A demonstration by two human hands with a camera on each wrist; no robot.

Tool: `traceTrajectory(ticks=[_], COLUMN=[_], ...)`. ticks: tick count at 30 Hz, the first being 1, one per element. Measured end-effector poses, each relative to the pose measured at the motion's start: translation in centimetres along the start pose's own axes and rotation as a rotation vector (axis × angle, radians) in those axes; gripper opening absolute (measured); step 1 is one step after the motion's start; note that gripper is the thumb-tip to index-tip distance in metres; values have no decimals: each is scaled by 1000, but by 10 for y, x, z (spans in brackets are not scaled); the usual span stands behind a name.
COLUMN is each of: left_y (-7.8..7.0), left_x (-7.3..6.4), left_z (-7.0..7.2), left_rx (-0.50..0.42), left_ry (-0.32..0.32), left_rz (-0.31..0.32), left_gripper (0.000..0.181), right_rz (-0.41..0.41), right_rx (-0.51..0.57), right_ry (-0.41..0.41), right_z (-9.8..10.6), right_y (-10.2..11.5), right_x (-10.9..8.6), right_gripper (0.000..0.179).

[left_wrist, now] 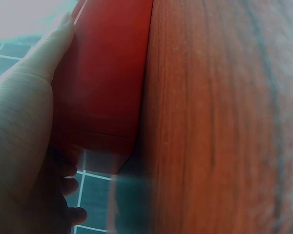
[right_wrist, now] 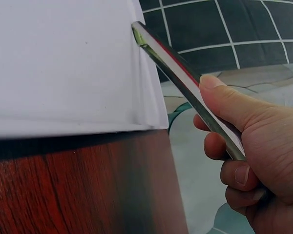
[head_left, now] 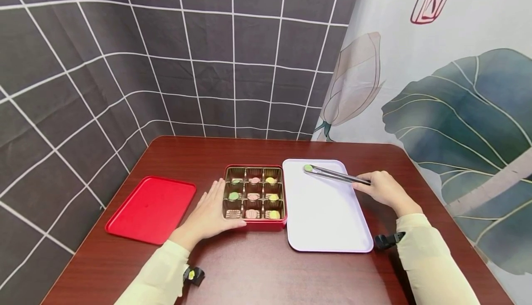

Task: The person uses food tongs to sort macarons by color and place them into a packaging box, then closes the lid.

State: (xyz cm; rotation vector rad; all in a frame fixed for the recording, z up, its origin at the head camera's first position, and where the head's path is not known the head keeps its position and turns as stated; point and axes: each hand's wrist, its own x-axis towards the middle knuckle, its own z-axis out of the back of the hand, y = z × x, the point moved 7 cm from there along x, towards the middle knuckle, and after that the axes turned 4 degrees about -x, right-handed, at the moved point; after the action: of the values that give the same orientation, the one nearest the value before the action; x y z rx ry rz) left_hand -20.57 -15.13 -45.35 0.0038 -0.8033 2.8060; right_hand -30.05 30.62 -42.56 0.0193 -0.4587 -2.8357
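Note:
My left hand (head_left: 209, 213) lies against the left side of a red box (head_left: 266, 225), fingers straight along that side and thumb along the front edge. The box holds a gold-brown divided insert with green, pink and yellow round candies in its compartments; the front-left one shows only its ribbed floor. With my right hand (head_left: 384, 189) I grip metal tongs (head_left: 338, 176), thumb on one side and fingers curled underneath. Between the tong tips is a green candy (head_left: 308, 168), over the back-left part of the white tray (head_left: 328, 222). In the right wrist view the tongs (right_wrist: 185, 90) slant across the tray's rim.
A red lid (head_left: 151, 210) lies on the wooden table (head_left: 249, 268) to the left of my left hand. The white tray stands right beside the box's right side. Behind the table hang a dark grid-patterned curtain (head_left: 212, 78) and a leaf-printed cloth (head_left: 469, 111).

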Motion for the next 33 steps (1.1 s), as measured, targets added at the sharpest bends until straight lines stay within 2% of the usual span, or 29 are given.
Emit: traceTrajectory(ticks=[9, 15, 24, 30, 33], left_y=[0, -2, -3, -2, -2], left_x=[0, 0, 0, 0, 0], left_z=[0, 2, 4, 3, 4], left_rx=[-2, -5, -21, -39, -49], left_ry=[-4, -11, -23, -26, -30], left_rz=[-2, -14, -20, -24, -28], left_gripper=[135, 135, 136, 137, 137], right_rz=[18, 62, 158, 252, 319], right_rx=[12, 33, 75, 121, 139], right_ry=[-15, -32, -72, -75, -71], right_z=[2, 8, 18, 21, 21], right_y=[3, 15, 51, 81, 99], right_x=[-3, -6, -13, -19, -22], right_gripper=[47, 44, 37, 37, 30])
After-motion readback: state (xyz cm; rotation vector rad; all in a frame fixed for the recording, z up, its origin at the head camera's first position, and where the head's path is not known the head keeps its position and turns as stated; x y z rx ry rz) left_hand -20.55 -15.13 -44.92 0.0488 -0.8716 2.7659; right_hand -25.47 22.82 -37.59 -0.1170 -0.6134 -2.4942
